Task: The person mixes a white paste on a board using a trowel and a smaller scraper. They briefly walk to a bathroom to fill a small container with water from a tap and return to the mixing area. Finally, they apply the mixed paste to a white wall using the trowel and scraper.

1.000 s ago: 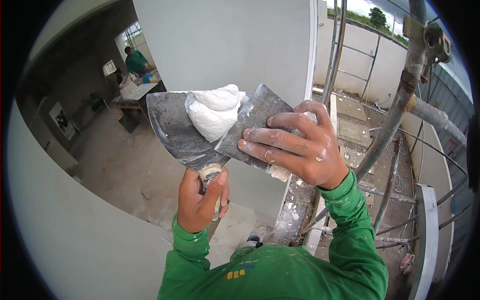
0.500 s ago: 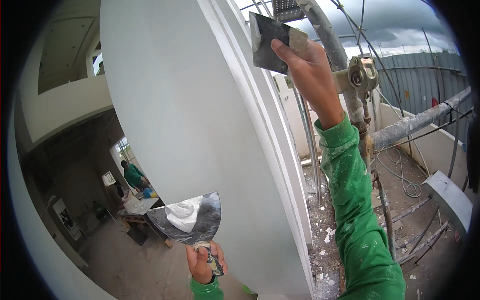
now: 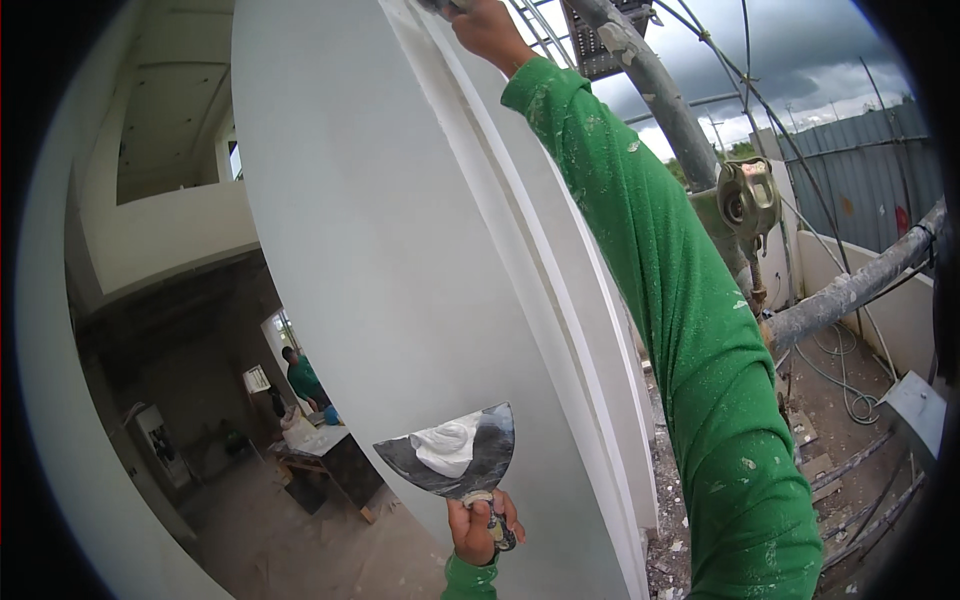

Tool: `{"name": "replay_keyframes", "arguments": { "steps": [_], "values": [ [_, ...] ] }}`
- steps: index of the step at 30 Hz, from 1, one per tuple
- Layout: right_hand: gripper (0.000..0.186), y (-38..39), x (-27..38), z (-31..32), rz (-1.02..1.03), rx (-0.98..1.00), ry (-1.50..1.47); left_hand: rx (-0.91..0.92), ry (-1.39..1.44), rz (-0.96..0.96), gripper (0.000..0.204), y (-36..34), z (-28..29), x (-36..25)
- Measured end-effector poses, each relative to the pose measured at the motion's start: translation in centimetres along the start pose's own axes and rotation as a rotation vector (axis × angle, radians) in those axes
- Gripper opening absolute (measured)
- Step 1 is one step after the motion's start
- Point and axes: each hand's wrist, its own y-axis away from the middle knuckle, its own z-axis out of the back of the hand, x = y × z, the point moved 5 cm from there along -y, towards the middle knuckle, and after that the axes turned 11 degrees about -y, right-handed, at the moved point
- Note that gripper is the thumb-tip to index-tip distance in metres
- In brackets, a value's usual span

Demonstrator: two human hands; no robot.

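Two hands are at work on the white wall (image 3: 400,250). Low down, the left hand (image 3: 478,530) is clenched around the handle of a wide steel trowel (image 3: 450,455) carrying white plaster (image 3: 445,445). Raised along a green sleeve (image 3: 690,320), the right hand (image 3: 485,25) reaches the picture's top edge, its grasp cut off and impossible to tell.

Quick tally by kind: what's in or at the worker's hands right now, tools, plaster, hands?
Hands: 2 – left hand, right hand
Putty knives clearly in view: 1 – broad putty knife in the left hand; the right hand's tool is cut off at the top edge
White plaster lumps: 1 – plaster on the blade
Total: 4
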Motion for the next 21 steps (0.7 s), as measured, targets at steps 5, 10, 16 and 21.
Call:
{"name": "replay_keyframes", "arguments": {
  "steps": [5,10,16,21],
  "values": [
    [0.025,-2.8,-1.1,-3.4,-0.068,-0.002,0.019,-0.131,-0.005,-0.013,0.049,4.1,2.7,-0.5],
    [0.028,-1.9,-1.7,-5.3,-0.133,0.027,-0.070,-0.258,0.005,-0.021,0.047,9.8,5.9,-0.2],
    [0.041,-1.8,-3.9,-5.1,0.031,0.201,0.041,-0.440,-0.165,0.336,0.033,12.2,3.6,-1.2],
    [0.045,2.7,2.2,-3.2,-0.164,0.255,0.012,-0.552,-0.138,0.374,0.035,14.7,4.5,-1.2]
  ]
}}
